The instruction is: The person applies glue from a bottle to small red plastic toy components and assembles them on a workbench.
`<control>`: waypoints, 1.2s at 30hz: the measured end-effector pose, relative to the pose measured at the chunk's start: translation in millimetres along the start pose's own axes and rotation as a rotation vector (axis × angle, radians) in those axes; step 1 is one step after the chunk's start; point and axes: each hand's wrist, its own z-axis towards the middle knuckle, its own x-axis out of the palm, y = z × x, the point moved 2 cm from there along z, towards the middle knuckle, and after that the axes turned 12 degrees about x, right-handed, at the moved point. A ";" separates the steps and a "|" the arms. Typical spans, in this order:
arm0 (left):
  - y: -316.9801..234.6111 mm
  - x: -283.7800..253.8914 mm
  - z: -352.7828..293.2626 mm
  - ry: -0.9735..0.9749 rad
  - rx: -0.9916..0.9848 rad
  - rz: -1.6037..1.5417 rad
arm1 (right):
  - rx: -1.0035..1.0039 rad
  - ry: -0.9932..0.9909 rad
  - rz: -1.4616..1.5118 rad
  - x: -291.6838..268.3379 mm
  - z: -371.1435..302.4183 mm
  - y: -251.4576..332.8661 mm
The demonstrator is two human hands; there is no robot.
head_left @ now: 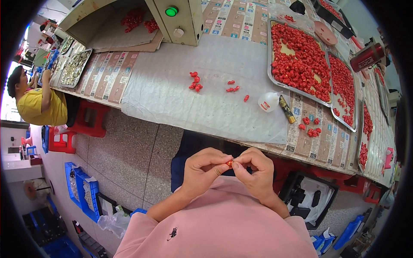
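Observation:
Close to my chest, just off the table's near edge, my left hand (206, 167) and my right hand (254, 170) meet fingertip to fingertip. Both are pinched on one small red piece (229, 163) with a yellowish spot; the fingers cover most of it. On the white sheet (163, 94) ahead lie a small cluster of similar red pieces (195, 81) and a few loose ones (232, 89). A white squeeze bottle (269, 102) and a dark, gold-patterned tube (286, 109) are at the sheet's right side. More red pieces (312, 132) rest beside them on the printed table covering.
A metal tray (270, 56) heaped with red pieces is at the back right, with another tray (353, 127) beside it. A beige machine (183, 21) with a green light stands at the back. A person in yellow (41, 103) sits far left. Red stools (88, 120) are under the table.

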 end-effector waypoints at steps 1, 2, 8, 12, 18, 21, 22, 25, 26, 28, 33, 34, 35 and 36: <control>-0.9 0.5 0.1 0.005 -0.010 -0.012 | -0.035 -0.005 -0.036 -0.6 -0.8 2.2; 0.2 0.3 -0.5 0.006 -0.011 -0.010 | -0.070 -0.010 -0.072 -0.9 -1.4 3.5; 2.8 0.6 -2.0 -0.031 -0.154 -0.139 | -0.098 -0.007 -0.082 -2.0 -0.7 1.0; -0.3 1.1 -1.2 0.005 -0.102 -0.059 | -0.108 -0.004 -0.067 -2.9 -0.6 1.7; 1.9 1.0 -2.3 0.005 -0.169 -0.154 | -0.118 0.009 -0.066 -4.2 -1.3 2.8; 1.7 0.9 -3.4 0.007 -0.136 -0.106 | -0.123 0.013 -0.075 -4.5 -1.3 1.9; 1.4 1.1 -3.4 0.011 -0.121 -0.089 | -0.117 0.015 -0.057 -4.8 -1.9 1.9; -1.7 2.1 -1.6 0.026 -0.054 -0.024 | -0.112 0.011 -0.054 -4.9 -2.2 1.5; -1.8 2.1 -1.7 0.025 -0.053 -0.023 | -0.113 0.006 -0.068 -4.8 -2.0 1.0; -1.6 2.0 -2.0 0.013 -0.086 -0.052 | -0.112 0.009 -0.062 -4.4 -2.5 -0.4; 0.1 0.5 -4.4 0.016 -0.179 -0.126 | -0.111 0.019 -0.058 -5.1 -5.3 0.2; -0.4 0.7 -4.3 0.014 -0.189 -0.134 | -0.111 0.020 -0.059 -4.9 -5.5 1.1; -0.8 1.1 -4.4 0.014 -0.189 -0.134 | -0.112 0.021 -0.059 -4.9 -5.6 1.8; -1.4 1.5 -4.6 0.012 -0.177 -0.132 | -0.112 0.021 -0.059 -5.1 -5.6 2.3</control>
